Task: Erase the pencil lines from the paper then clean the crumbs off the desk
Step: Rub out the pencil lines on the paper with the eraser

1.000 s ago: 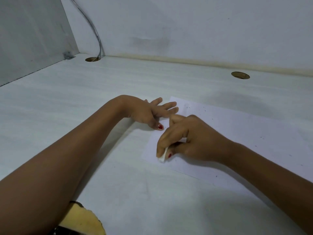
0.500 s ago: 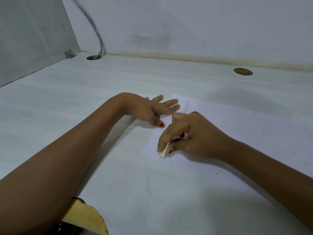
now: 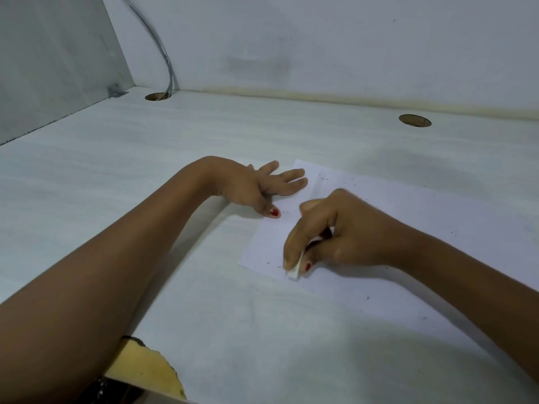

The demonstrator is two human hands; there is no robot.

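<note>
Head view puts me in the erasing step, with the sweeping-up not yet begun. Largest in the picture is the desk [image 3: 204,141], a pale, faintly grained top that runs back to a white wall [image 3: 350,39] with a grubby smudge on it. On the left it meets a grey side panel [image 3: 52,53]. Two round cable holes sit along the back: one in the left corner [image 3: 157,96], with a grey cable [image 3: 163,53] rising from it, and one well to the right [image 3: 414,121]. A yellowish thing [image 3: 145,371] that I cannot identify shows at the near edge, beside the left forearm.

The paper [image 3: 423,205] lies flat on the desk, right of centre. The left hand [image 3: 256,185] rests on its far left corner with fingers straight and spread, holding nothing and pinning the sheet. The right hand [image 3: 335,231] is curled tight, thumb and forefinger pinching a small white eraser [image 3: 293,272] whose tip touches the paper near its near left edge. Dark crumbs [image 3: 324,179] speckle the sheet, a few beside the eraser. Whether marks remain under the hand I cannot tell.

Next, I judge, come short firm strokes with the sheet kept pinned so it does not buckle, then a flat-handed sweep of the crumbs off the desk.
</note>
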